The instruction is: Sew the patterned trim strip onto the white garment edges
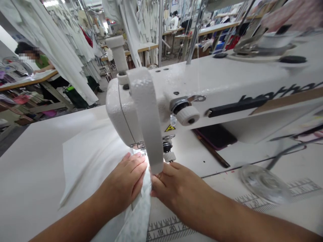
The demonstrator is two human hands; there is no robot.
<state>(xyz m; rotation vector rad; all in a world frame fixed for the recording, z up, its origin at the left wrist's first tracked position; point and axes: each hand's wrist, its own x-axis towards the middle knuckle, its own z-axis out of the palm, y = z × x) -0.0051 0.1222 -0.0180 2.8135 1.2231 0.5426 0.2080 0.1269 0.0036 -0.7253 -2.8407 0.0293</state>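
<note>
A sewing machine [148,104] with a white head stands over pale, light-patterned fabric [137,215]. Flat on the cloth, just left of the lit needle area, lies my left hand [130,176], its fingers stretched toward the needle. My right hand [174,188] is closed at the fabric's right edge, thumb and fingers pinched on it. Part of its fingertips is hidden behind the white guard on the machine's front. A wide panel of white fabric [85,161] spreads to the left across the table. The needle itself is mostly hidden by my hands and the guard.
Under the machine arm lie a dark phone [215,134] and a brown stick-like tool [212,149]. A clear round object [263,183] sits on the right, by a printed ruler [174,228]. A person [41,62] works at another table at left, beside hanging white cloth [58,50].
</note>
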